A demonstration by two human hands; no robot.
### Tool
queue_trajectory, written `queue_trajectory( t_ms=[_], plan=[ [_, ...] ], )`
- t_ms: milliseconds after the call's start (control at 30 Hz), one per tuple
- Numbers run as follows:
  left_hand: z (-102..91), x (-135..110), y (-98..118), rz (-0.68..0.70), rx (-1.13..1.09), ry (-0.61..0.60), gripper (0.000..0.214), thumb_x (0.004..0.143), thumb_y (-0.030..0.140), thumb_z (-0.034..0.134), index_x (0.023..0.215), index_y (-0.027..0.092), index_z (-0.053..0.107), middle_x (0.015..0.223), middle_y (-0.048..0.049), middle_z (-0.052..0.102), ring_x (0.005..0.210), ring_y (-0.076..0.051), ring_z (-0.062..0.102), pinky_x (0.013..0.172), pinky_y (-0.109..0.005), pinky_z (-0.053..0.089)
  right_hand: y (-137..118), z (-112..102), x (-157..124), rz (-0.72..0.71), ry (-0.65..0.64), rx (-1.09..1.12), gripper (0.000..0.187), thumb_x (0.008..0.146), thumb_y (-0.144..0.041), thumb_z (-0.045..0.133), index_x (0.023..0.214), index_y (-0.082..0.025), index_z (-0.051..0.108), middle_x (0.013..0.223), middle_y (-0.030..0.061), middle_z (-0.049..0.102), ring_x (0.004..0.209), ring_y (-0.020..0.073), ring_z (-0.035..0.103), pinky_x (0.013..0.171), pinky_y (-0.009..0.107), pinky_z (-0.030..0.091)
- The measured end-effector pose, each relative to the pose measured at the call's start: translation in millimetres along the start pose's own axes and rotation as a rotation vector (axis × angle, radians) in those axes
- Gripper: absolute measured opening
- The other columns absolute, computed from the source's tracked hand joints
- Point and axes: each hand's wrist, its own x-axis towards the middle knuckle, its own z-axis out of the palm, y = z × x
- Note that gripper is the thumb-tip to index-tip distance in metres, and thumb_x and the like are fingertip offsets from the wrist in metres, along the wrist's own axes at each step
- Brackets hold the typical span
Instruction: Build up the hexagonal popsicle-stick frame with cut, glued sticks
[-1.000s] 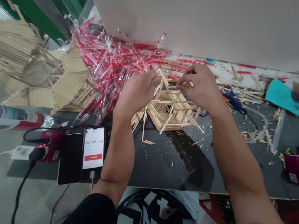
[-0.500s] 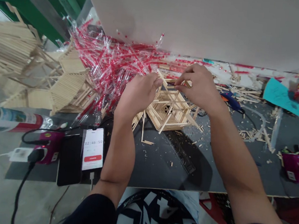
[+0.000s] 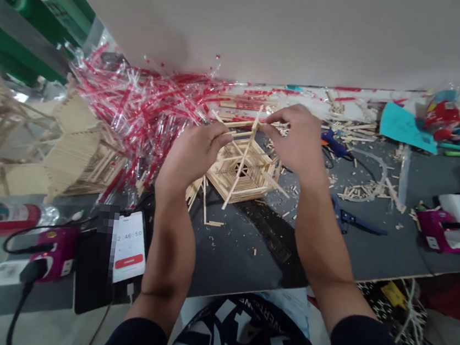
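A hexagonal frame of stacked wooden sticks (image 3: 248, 192) lies on the dark tabletop, with loose-ended sticks crossing over its top. My left hand (image 3: 191, 151) is closed at its upper left corner, thumb and fingertips pinched on the frame's sticks; the exact contact is partly hidden. At the far upper corner, my right hand (image 3: 296, 138) pinches a thin wooden stick between thumb and forefinger, beside another stick (image 3: 257, 117) that points up and away. A few loose sticks (image 3: 204, 205) lie beside the frame's lower left side.
Red-and-clear plastic wrappers (image 3: 138, 106) heap behind left, near finished stick panels (image 3: 69, 160). A glue gun (image 3: 333, 144), blue cutters (image 3: 357, 223) and stick scraps lie right. A dark ruler (image 3: 268, 235) sits in front. A phone (image 3: 130, 244) and purple power strip (image 3: 52, 252) stand left.
The view has swung right, shifting everything leftward and revealing the blue cutters. Both hands stay at the frame; the upper stick near my right hand now stands at a different angle.
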Motion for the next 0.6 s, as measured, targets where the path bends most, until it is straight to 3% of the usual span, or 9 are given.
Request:
queue_trajectory(
  t_ms=[233,367,600],
  plan=[
    [5.4,2.0,-4.9,-0.045,0.011,0.023,0.024,0.102,0.033,0.061,0.098,0.028,0.084,0.093,-0.0047,0.086,0.086,-0.024,0.077,0.083,-0.037,0.057,5.3,8.0,-0.6,0.004,-0.026,0.041,0.015,0.095,-0.013,0.071,0.102,-0.024,0.079,0.106,0.0073,0.075,0.103,0.0276,0.072,0.098,0.050,0.060],
    [6.1,2.0,-3.4,-0.056,-0.012,-0.004,0.025,0.103,0.033,0.061,0.104,0.029,0.086,0.103,-0.0057,0.089,0.096,-0.026,0.081,0.091,-0.039,0.059,0.9,9.6,2.4,-0.001,-0.094,0.066,0.017,0.091,-0.011,0.074,0.102,-0.023,0.079,0.107,0.0070,0.075,0.102,0.0269,0.072,0.098,0.048,0.058],
    [5.3,2.5,0.0,-0.047,-0.038,-0.027,0.025,0.104,0.033,0.063,0.107,0.030,0.087,0.108,-0.0050,0.089,0.101,-0.025,0.083,0.087,-0.036,0.060,-11.6,14.9,6.8,-0.019,-0.149,0.068,0.024,0.088,-0.017,0.086,0.111,-0.023,0.080,0.115,0.0079,0.075,0.112,0.0310,0.070,0.103,0.050,0.053]
  ],
)
